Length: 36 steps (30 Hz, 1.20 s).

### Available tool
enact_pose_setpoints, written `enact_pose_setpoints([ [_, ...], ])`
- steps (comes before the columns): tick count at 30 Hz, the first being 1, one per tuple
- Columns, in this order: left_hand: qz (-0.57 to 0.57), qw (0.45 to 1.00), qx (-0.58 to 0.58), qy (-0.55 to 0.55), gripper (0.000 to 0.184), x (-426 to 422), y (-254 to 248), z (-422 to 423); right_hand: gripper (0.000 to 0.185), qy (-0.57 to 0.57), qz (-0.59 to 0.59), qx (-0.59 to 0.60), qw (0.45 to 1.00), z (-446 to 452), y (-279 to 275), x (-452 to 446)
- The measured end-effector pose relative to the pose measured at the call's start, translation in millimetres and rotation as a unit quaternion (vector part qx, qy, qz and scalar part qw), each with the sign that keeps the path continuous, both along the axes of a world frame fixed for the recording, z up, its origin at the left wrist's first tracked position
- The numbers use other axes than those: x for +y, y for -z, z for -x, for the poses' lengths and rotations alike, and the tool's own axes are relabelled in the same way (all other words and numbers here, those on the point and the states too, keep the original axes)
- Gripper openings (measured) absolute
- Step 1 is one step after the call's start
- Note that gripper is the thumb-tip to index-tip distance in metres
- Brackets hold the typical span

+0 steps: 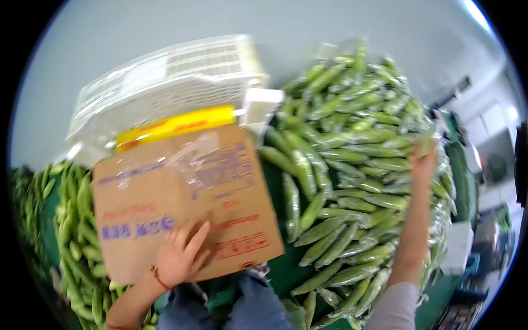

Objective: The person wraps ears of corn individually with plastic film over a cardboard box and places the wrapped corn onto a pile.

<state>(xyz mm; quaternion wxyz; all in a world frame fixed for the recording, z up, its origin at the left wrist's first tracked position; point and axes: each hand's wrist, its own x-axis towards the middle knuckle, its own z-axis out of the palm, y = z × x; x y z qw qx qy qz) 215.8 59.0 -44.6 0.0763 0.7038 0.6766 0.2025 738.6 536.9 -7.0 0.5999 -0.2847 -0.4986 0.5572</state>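
Observation:
My left hand (181,256) rests palm down with fingers spread on a brown cardboard sheet (181,187), printed in blue and red, with clear plastic film (198,157) on it. To the right lies a large pile of long green vegetables in clear plastic wrap (379,201); their exact kind is hard to tell. My right hand (423,154) reaches to the far right side of this pile, its fingers closed around a wrapped green vegetable (427,142), partly blurred.
A white plastic basket (165,82) stands against the wall behind the cardboard, with a yellow roll-shaped thing (176,126) in front. Unwrapped green vegetables (77,236) are heaped at the left. A white box (458,247) stands right of the wrapped pile.

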Motion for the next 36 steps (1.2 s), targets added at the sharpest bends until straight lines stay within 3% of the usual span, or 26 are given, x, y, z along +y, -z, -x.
enact_pose_setpoints([
  [2,0.015,0.997,0.045,-0.061,0.063,-28,9,19,0.026,0.286,0.010,0.073,0.955,-6,-17,56],
  [3,0.007,0.994,0.058,-0.089,0.063,-37,9,28,0.027,0.357,0.006,0.054,0.932,26,-18,45],
  [4,0.000,0.991,0.068,-0.113,0.062,-49,11,36,0.027,0.352,0.005,0.003,0.936,72,-15,14],
  [5,0.012,0.984,0.048,-0.171,0.061,-62,21,47,0.026,0.246,0.004,-0.118,0.962,123,11,-33],
  [7,-0.026,0.964,0.009,-0.263,0.061,-73,39,79,0.030,0.020,-0.072,-0.360,0.930,227,62,-128],
  [9,-0.048,0.944,-0.001,-0.326,0.062,-66,43,118,0.049,-0.213,-0.268,-0.549,0.762,317,55,-223],
  [10,-0.075,0.938,0.001,-0.340,0.062,-54,44,139,0.062,-0.319,-0.363,-0.563,0.670,363,51,-270],
  [12,-0.106,0.940,0.074,-0.317,0.053,-24,49,184,0.050,-0.249,-0.398,-0.505,0.724,420,77,-277],
  [14,-0.178,0.958,0.116,-0.193,0.030,6,60,233,0.027,-0.166,-0.429,-0.494,0.738,464,85,-260],
  [15,-0.114,0.971,0.083,-0.193,0.020,13,58,242,0.016,-0.174,-0.427,-0.468,0.754,479,90,-248],
  [16,-0.052,0.978,0.054,-0.197,0.011,16,54,248,0.015,-0.192,-0.361,-0.439,0.800,484,100,-242],
  [17,-0.121,0.966,0.022,-0.229,0.010,15,52,249,0.014,-0.215,-0.203,-0.517,0.803,482,67,-256],
  [18,-0.189,0.947,-0.008,-0.258,0.010,9,51,250,0.015,-0.196,-0.185,-0.429,0.862,464,108,-233],
  [19,-0.206,0.945,-0.019,-0.255,0.010,-6,48,248,0.014,-0.218,-0.119,-0.356,0.901,451,92,-241],
  [21,-0.226,0.953,-0.006,-0.202,0.012,-46,33,229,0.008,-0.202,-0.120,-0.386,0.892,414,61,-259],
  [23,-0.223,0.968,-0.085,-0.078,0.007,-99,27,214,0.005,-0.193,-0.128,-0.418,0.878,364,57,-270],
  [24,-0.174,0.983,-0.007,-0.057,0.004,-128,20,202,0.002,-0.183,-0.158,-0.470,0.849,340,64,-279],
  [25,-0.194,0.979,0.056,-0.027,0.007,-156,16,187,0.006,-0.173,-0.186,-0.520,0.815,317,70,-288],
  [27,-0.210,0.973,0.091,-0.021,0.008,-209,26,152,0.006,-0.241,-0.160,-0.529,0.797,276,85,-320],
  [29,-0.180,0.979,0.092,-0.026,0.013,-250,43,121,0.014,-0.385,-0.261,-0.483,0.742,291,65,-353],
  [30,-0.174,0.978,0.109,-0.034,0.017,-262,54,111,0.014,-0.367,-0.275,-0.491,0.741,296,65,-365],
  [32,0.070,0.984,0.111,-0.122,0.023,-299,72,125,0.012,-0.320,-0.303,-0.511,0.738,296,71,-383],
  [33,0.168,0.903,0.197,-0.343,0.026,-345,149,147,0.012,-0.307,-0.229,-0.588,0.712,266,103,-368],
  [35,0.027,0.740,0.189,-0.645,0.066,-377,149,223,0.012,-0.322,-0.249,-0.560,0.722,274,92,-372],
  [36,0.059,0.654,0.174,-0.734,0.073,-388,149,253,0.012,-0.322,-0.257,-0.547,0.729,283,84,-377],
])
